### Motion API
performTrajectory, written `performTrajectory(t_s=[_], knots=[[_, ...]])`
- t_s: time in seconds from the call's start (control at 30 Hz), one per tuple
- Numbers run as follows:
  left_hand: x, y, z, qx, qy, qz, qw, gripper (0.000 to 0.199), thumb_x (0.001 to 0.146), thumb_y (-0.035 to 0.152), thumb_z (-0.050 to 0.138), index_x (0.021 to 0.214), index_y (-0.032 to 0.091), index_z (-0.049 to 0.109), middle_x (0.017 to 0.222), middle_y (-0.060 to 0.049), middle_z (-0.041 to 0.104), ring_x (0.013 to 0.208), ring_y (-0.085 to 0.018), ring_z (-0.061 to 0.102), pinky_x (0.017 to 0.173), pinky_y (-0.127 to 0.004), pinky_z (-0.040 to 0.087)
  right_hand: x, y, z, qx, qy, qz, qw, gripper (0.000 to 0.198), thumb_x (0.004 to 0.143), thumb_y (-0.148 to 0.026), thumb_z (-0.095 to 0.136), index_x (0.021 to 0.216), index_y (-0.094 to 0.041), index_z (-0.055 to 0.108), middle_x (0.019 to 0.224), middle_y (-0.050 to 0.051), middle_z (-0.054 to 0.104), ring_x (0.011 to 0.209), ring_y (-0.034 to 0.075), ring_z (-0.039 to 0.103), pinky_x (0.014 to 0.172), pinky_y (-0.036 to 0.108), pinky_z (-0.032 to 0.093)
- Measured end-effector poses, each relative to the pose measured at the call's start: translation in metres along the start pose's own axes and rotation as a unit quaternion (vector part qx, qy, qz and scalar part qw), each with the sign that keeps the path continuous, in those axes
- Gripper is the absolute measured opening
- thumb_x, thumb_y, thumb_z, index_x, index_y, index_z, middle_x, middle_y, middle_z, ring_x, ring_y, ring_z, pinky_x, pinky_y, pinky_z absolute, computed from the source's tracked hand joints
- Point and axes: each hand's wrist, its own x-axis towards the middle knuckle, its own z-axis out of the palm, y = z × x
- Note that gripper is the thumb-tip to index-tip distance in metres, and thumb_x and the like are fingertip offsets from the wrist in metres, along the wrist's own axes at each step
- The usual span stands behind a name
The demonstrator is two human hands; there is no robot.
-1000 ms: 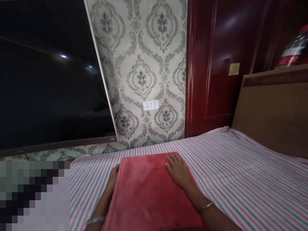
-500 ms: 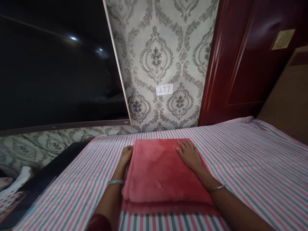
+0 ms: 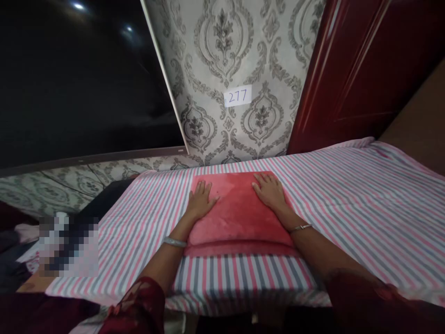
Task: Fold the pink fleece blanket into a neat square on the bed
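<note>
A folded red plush blanket (image 3: 232, 213) lies flat on a striped cloth (image 3: 347, 208) in pink, grey and white. My left hand (image 3: 200, 200) rests palm down on its far left part, fingers spread. On the far right part, my right hand (image 3: 271, 191) lies flat too, its fingers stretched out. Neither hand grips anything. Along the near side of the blanket, a lower folded layer sticks out past the top one.
A large dark television screen (image 3: 79, 83) is at the left. Behind the table, patterned wallpaper (image 3: 208, 60) carries a paper label (image 3: 238, 96) reading 277. A dark red door (image 3: 351, 79) is at the right. Part of the lower left is pixelated.
My left hand has moved from the blanket's left edge, where it was curled, onto its top and spread out. My right hand stays flat on the blanket. The view has tilted down.
</note>
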Motion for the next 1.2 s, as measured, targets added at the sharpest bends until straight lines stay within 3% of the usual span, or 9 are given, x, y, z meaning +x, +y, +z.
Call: performTrajectory(t_s=[0.13,0.27,0.37,0.43,0.53,0.67,0.87,1.1,1.2], knots=[[0.0,-0.002,-0.004,0.03,-0.019,-0.005,0.999,0.074,0.102,0.057,0.032,0.163,0.017,0.022,0.172,-0.017,0.009,0.159,-0.029,0.007,0.122,-0.059,0.025,0.002,-0.001,-0.003,0.016,-0.022,0.012,1.0,0.06,0.103,-0.046,0.029,0.155,-0.021,0.045,0.161,0.011,0.042,0.148,0.033,0.033,0.117,0.053,0.029],[0.002,0.002,-0.021,0.033,-0.047,-0.004,0.998,0.074,0.102,0.055,0.035,0.163,0.018,0.021,0.171,-0.017,0.01,0.159,-0.029,0.008,0.12,-0.06,0.027,0.007,-0.001,-0.023,0.027,-0.089,0.011,0.996,0.061,0.104,-0.047,0.027,0.159,-0.022,0.038,0.166,0.011,0.034,0.153,0.031,0.027,0.12,0.054,0.027],[-0.003,0.007,-0.038,0.033,-0.064,0.004,0.997,0.071,0.102,0.053,0.036,0.162,0.017,0.026,0.17,-0.017,0.016,0.158,-0.03,0.013,0.121,-0.062,0.022,0.001,0.004,-0.045,0.028,-0.131,0.009,0.991,0.061,0.104,-0.046,0.028,0.16,-0.023,0.035,0.168,0.011,0.029,0.155,0.031,0.023,0.12,0.058,0.025],[-0.014,0.01,-0.044,0.039,-0.037,0.022,0.998,0.069,0.102,0.054,0.033,0.161,0.018,0.031,0.169,-0.017,0.023,0.158,-0.031,0.016,0.122,-0.063,0.018,-0.013,0.01,-0.055,0.025,-0.122,0.005,0.992,0.061,0.104,-0.047,0.029,0.16,-0.025,0.034,0.168,0.012,0.026,0.155,0.033,0.022,0.119,0.063,0.023],[-0.04,0.016,-0.036,0.055,0.01,0.068,0.996,0.07,0.101,0.06,0.036,0.16,0.022,0.034,0.168,-0.016,0.027,0.157,-0.035,0.017,0.122,-0.064,0.018,-0.047,0.023,-0.053,0.021,-0.094,-0.038,0.995,0.062,0.103,-0.054,0.032,0.159,-0.029,0.037,0.169,0.01,0.026,0.155,0.037,0.021,0.119,0.067,0.022],[-0.068,0.021,-0.006,0.088,0.046,0.072,0.993,0.072,0.098,0.062,0.045,0.159,0.024,0.037,0.169,-0.018,0.024,0.156,-0.041,0.017,0.12,-0.066,0.022,-0.081,0.038,-0.031,0.045,-0.07,-0.073,0.994,0.061,0.103,-0.056,0.034,0.158,-0.031,0.04,0.168,0.008,0.028,0.155,0.036,0.023,0.115,0.06,0.035],[-0.073,0.025,0.007,0.102,0.058,0.064,0.991,0.071,0.098,0.059,0.048,0.159,0.024,0.038,0.168,-0.019,0.025,0.155,-0.043,0.019,0.119,-0.067,0.024,-0.081,0.048,-0.017,0.074,-0.05,-0.076,0.993,0.061,0.103,-0.055,0.035,0.157,-0.028,0.042,0.167,0.008,0.031,0.155,0.035,0.023,0.114,0.059,0.039],[-0.073,0.024,-0.006,0.071,0.068,0.076,0.992,0.067,0.099,0.055,0.048,0.157,0.021,0.041,0.166,-0.019,0.029,0.154,-0.041,0.023,0.119,-0.067,0.025,-0.087,0.042,-0.049,0.079,-0.101,-0.063,0.99,0.059,0.104,-0.05,0.037,0.157,-0.027,0.041,0.167,0.01,0.03,0.155,0.037,0.023,0.115,0.065,0.034],[-0.088,0.032,-0.01,0.057,0.097,0.137,0.984,0.064,0.101,0.051,0.046,0.156,0.019,0.042,0.164,-0.017,0.035,0.154,-0.038,0.027,0.121,-0.068,0.02,-0.11,0.032,-0.065,0.064,-0.079,-0.108,0.989,0.058,0.104,-0.052,0.036,0.157,-0.029,0.041,0.165,0.009,0.034,0.155,0.037,0.023,0.118,0.067,0.026]])
